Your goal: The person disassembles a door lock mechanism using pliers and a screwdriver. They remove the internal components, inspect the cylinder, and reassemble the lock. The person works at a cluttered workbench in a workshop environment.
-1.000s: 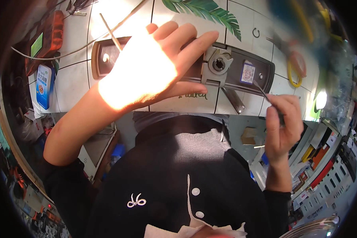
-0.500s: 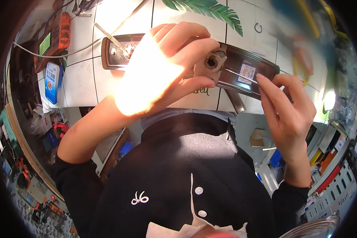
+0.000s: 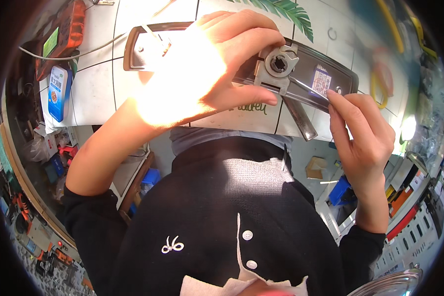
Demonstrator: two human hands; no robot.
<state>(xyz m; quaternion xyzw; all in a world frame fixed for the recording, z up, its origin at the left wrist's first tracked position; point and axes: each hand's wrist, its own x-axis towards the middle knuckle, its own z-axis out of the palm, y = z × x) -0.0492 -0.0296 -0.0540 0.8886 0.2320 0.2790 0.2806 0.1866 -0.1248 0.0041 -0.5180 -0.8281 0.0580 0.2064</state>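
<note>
A long dark door handle plate (image 3: pixel 306 56) lies across the table, its lever (image 3: pixel 301 118) slanting toward me. At its middle sits a metal bracket with a round, notched hub (image 3: pixel 279 63). My left hand (image 3: pixel 197 74), washed out by sunlight, closes over the plate, index fingertip by the hub and thumb stretched along the near edge, below the bracket. Between thumb and forefinger my right hand (image 3: pixel 362 128) pinches a thin metal rod (image 3: pixel 308 90). Its tip reaches the bracket's right side; whether it touches is too fine to tell.
A white tiled-pattern tabletop (image 3: pixel 96 93) carries a blue-and-white box (image 3: pixel 59 93) and an orange-and-black meter (image 3: pixel 61 39) on the left. A C-shaped ring (image 3: pixel 332 33) and orange-and-yellow handled tool (image 3: pixel 382 84) lie on the right. A thin stick (image 3: pixel 153 33) rests over the plate's left end.
My left thumb has come off the bracket's near side, exposing more of the hub. The plate is tilted slightly more, with its right end nearer me. My right hand keeps the rod at the bracket.
</note>
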